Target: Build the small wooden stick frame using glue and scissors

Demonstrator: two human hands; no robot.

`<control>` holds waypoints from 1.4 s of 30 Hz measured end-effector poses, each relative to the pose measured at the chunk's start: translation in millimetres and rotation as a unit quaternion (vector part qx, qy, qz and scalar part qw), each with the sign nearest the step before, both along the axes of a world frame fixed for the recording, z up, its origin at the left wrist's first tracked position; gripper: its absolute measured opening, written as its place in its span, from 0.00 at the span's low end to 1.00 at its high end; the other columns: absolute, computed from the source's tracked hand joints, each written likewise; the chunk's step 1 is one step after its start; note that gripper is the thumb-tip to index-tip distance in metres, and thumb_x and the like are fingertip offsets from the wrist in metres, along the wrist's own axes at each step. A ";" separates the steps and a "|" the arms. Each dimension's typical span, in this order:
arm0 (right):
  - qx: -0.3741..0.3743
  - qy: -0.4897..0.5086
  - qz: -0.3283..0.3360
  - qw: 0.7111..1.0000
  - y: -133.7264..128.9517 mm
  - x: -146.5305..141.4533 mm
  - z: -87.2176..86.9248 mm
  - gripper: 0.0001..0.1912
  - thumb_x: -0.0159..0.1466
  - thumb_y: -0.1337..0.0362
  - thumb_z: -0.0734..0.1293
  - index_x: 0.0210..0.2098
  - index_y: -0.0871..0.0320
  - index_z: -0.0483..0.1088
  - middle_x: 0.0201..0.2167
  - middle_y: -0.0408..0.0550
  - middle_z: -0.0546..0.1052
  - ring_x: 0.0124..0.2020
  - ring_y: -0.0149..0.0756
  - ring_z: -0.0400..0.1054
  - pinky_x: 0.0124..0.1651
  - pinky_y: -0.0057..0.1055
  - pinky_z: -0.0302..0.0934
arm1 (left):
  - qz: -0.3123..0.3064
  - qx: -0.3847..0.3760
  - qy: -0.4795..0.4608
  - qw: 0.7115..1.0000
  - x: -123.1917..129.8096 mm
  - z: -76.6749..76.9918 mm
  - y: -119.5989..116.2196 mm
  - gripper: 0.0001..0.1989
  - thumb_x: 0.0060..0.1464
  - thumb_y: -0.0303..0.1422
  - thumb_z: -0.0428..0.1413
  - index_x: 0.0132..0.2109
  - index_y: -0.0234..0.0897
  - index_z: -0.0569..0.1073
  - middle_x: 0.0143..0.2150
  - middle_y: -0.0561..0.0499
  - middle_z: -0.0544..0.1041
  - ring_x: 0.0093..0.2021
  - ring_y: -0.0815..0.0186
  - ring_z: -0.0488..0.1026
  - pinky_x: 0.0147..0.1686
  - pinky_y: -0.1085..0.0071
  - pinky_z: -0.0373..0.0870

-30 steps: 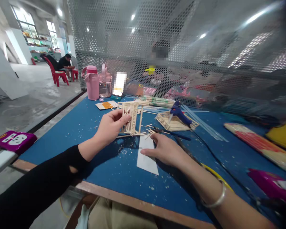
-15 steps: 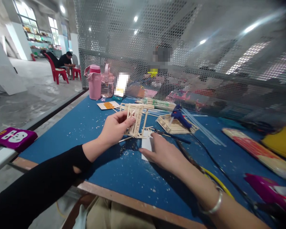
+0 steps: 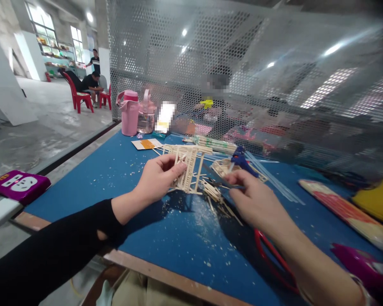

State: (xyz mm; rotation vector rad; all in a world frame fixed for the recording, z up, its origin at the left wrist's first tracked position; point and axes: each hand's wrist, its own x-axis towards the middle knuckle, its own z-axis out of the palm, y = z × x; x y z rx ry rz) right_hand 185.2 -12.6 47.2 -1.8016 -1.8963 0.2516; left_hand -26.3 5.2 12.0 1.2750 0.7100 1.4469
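My left hand [image 3: 161, 176] is closed around a small frame model [image 3: 188, 170] built of thin wooden sticks, held upright just over the blue table. Its thumb presses on the near face. To the right, my right hand [image 3: 250, 191] pinches a slim dark tool [image 3: 218, 175] that points left toward the frame; its exact kind is not clear. Between the hands lies a loose heap of short sticks [image 3: 212, 191]. Behind my right fingers, a blue glue gun [image 3: 242, 159] rests on a stick-built piece [image 3: 221, 166], partly hidden by the hand.
Pink flask [image 3: 129, 112], bottle [image 3: 146, 114] and lit phone [image 3: 165, 117] stand at the back beside a perforated metal screen [image 3: 178, 55]. Clear glue sticks [image 3: 277, 182] and a stick packet [image 3: 344, 208] lie right. A red loop [image 3: 274, 255] shows below my right forearm. Purple power strip [image 3: 21, 186], left.
My right hand has moved right and now grips the dark tool. The white card beneath it is out of view, and the stick heap shows. The frame stays in my left hand.
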 end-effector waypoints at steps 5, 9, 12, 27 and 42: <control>0.172 0.165 0.026 0.971 -7.2 -3.3 -9.4 0.06 0.58 0.65 0.60 0.32 0.52 0.55 0.42 0.51 0.74 0.44 0.42 0.70 0.45 0.42 0.63 | -0.015 -0.004 0.013 1.000 4.4 2.2 -10.4 0.08 0.49 0.33 0.60 0.35 0.33 0.76 0.28 0.51 0.76 0.27 0.71 0.69 0.30 0.73 0.67; 0.363 0.032 0.137 0.921 -14.9 -15.2 -20.2 0.11 0.61 0.57 0.65 0.39 0.52 0.58 0.43 0.52 0.69 0.46 0.43 0.67 0.45 0.42 0.64 | -0.032 -0.019 0.006 0.999 8.6 1.1 -16.1 0.08 0.48 0.34 0.61 0.35 0.33 0.76 0.30 0.50 0.77 0.28 0.70 0.71 0.31 0.72 0.68; 0.407 -0.079 0.227 0.881 -14.3 -22.4 -18.3 0.16 0.64 0.53 0.63 0.46 0.53 0.61 0.43 0.53 0.69 0.46 0.43 0.66 0.46 0.43 0.65 | -0.043 -0.009 0.001 0.999 7.8 3.0 -18.4 0.07 0.47 0.32 0.62 0.35 0.33 0.77 0.32 0.49 0.79 0.30 0.69 0.72 0.33 0.72 0.69; 0.432 -0.078 0.177 0.881 -11.3 -22.9 -13.8 0.26 0.60 0.62 0.68 0.58 0.47 0.65 0.45 0.52 0.70 0.45 0.43 0.69 0.45 0.42 0.68 | -0.097 -0.006 -0.030 0.995 6.5 12.2 -25.3 0.11 0.51 0.27 0.60 0.43 0.35 0.80 0.41 0.47 0.82 0.43 0.63 0.77 0.48 0.65 0.71; 0.453 -0.109 0.245 0.850 -5.3 -17.5 -21.1 0.22 0.59 0.69 0.69 0.53 0.49 0.70 0.55 0.55 0.71 0.53 0.47 0.68 0.51 0.50 0.64 | -0.094 -0.015 -0.036 0.995 9.2 7.6 -24.9 0.10 0.50 0.27 0.61 0.42 0.37 0.81 0.40 0.48 0.83 0.44 0.63 0.77 0.49 0.65 0.71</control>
